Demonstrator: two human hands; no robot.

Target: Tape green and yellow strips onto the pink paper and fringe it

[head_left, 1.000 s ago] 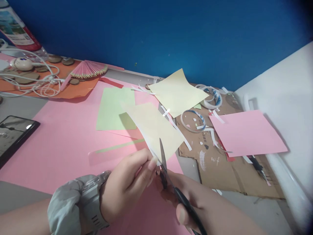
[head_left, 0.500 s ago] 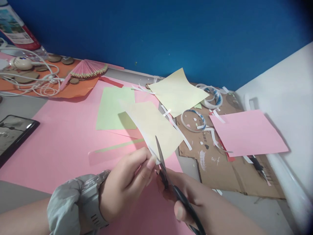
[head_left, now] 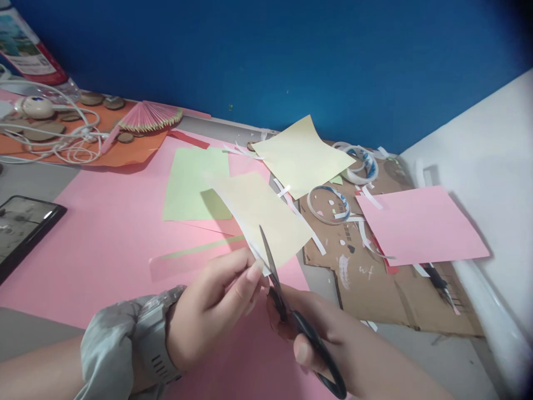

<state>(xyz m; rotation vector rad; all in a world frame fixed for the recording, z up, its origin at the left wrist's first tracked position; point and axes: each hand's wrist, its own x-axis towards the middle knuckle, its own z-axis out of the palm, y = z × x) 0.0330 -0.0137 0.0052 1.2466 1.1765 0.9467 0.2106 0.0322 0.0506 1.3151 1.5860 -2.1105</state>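
Head view: left fingers [head_left: 255, 271] pinched pale-yellow rectangular paper [head_left: 262, 205], likely light, easily creased, best edge-held; right fingers [head_left: 303, 352] gripped black-handled metal scissors [head_left: 300, 322].

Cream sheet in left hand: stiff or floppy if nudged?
Cream sheet is probably light: its edge looks thin. Likely semi-stiff: pinched near its lower end by the left hand, it extends fairly flat, its shadow on the green sheet. May flex under a push from the scissors, since the far end seems raised.
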